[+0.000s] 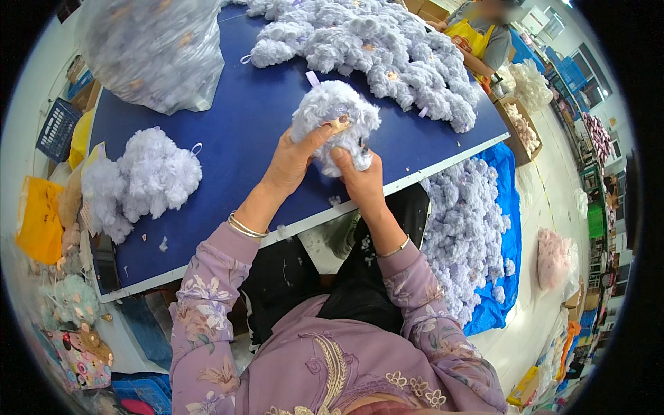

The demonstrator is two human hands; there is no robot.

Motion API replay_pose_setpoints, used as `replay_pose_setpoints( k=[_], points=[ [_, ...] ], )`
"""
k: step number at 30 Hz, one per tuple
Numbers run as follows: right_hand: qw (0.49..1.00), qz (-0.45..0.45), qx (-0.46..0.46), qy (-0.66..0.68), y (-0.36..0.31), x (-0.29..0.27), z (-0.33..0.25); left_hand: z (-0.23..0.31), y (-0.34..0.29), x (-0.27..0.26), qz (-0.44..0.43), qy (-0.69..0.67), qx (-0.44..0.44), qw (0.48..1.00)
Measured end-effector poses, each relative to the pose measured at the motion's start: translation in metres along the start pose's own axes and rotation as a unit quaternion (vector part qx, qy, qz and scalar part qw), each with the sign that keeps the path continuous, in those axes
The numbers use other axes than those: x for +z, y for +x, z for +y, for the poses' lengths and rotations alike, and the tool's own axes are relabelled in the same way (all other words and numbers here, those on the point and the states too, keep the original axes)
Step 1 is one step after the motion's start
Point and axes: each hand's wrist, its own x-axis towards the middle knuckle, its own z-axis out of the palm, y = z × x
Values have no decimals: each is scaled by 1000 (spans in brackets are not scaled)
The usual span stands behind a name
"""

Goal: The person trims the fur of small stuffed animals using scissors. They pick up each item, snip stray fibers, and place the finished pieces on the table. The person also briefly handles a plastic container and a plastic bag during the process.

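Observation:
Between both hands, above the blue table [256, 138], I hold a fluffy pale lilac plush toy [337, 104] with a small tan face patch and a lilac ribbon loop on top. My left hand [294, 155] is closed around its left side, the thumb pressing beside the face patch. My right hand [361, 176] grips the lower right of the toy, its thumb laid on the fur. Some fingers of both hands are hidden behind the fur. To the left on the table lie a few similar plush toys [159, 169], one with a white loop.
A large clear bag [152, 55] of plush toys stands at the table's far left. A heap of lilac plush [373, 48] covers the far side. More fill a blue sheet [508, 228] at the right. Beyond sits a co-worker in a yellow apron [470, 38]. Crates [59, 131] stand left.

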Motion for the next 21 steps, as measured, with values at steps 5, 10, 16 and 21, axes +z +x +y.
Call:
replay_pose_setpoints(
  k=[5,10,16,21],
  points=[
    [997,3,39,-74,-2,1,-11,17,0,-5,51,-2,50,997],
    [990,125,63,23,16,-34,-14,22,2,-8,43,38,52,997],
    [983,-69,-40,-163,49,-38,-59,10,0,-8,-24,122,-28,992],
    [967,-186,-7,-172,53,-26,-62,2,-4,-13,-38,26,-97,994]
  ],
)
